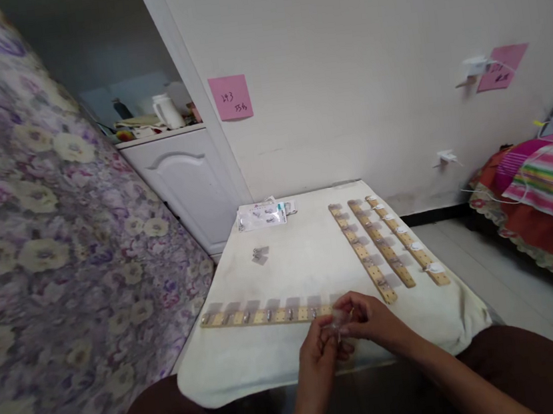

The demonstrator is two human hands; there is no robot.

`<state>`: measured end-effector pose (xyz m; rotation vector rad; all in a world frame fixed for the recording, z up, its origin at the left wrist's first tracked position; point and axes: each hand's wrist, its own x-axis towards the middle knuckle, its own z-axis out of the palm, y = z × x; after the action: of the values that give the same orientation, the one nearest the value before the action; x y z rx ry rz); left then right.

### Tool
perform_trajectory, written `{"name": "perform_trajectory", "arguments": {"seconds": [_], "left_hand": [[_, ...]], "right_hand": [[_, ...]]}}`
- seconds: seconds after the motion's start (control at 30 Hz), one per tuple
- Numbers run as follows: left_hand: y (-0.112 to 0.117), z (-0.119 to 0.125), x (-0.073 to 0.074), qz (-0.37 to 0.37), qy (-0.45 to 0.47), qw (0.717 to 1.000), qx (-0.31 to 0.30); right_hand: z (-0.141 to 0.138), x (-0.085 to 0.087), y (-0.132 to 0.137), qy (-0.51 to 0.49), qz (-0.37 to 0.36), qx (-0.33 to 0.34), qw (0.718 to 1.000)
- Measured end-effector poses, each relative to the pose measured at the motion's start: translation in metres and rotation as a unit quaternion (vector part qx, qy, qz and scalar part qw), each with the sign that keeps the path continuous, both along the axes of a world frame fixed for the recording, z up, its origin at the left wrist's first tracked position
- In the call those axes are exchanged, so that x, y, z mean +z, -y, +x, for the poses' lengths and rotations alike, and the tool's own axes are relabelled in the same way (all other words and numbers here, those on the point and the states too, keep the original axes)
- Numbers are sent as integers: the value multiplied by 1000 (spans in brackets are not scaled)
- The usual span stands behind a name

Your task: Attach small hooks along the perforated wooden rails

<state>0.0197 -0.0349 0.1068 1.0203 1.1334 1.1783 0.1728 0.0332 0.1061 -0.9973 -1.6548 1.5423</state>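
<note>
My left hand [319,349] and my right hand [374,319] meet above the table's front edge, fingers pinched together. Between their fingertips is a small clear adhesive hook [339,330], partly covered by the fingers and slightly blurred. Just behind the hands lies a wooden strip [260,319] with several clear square hooks along it; its right end is hidden by my right hand. Farther left on the cloth, a loose pair of clear hooks [261,256] with metal prongs rests.
Three more wooden strips [382,246] carrying hooks lie on the table's right side, the rightmost with white round pieces. Clear hook packaging [261,216] is at the back left of the white cloth [302,251]. A floral curtain [61,260] hangs at left; a bed [552,193] stands right.
</note>
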Motion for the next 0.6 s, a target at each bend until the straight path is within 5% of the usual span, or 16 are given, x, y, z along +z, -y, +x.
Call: {"name": "perform_trajectory", "arguments": {"seconds": [0.4, 0.6], "left_hand": [[-3, 7, -9, -35, 34, 999, -2], [2, 7, -17, 38, -176, 984, -8]], "right_hand": [[12, -4, -12, -8, -14, 27, 1000], [36, 15, -53, 73, 58, -28, 995]]}}
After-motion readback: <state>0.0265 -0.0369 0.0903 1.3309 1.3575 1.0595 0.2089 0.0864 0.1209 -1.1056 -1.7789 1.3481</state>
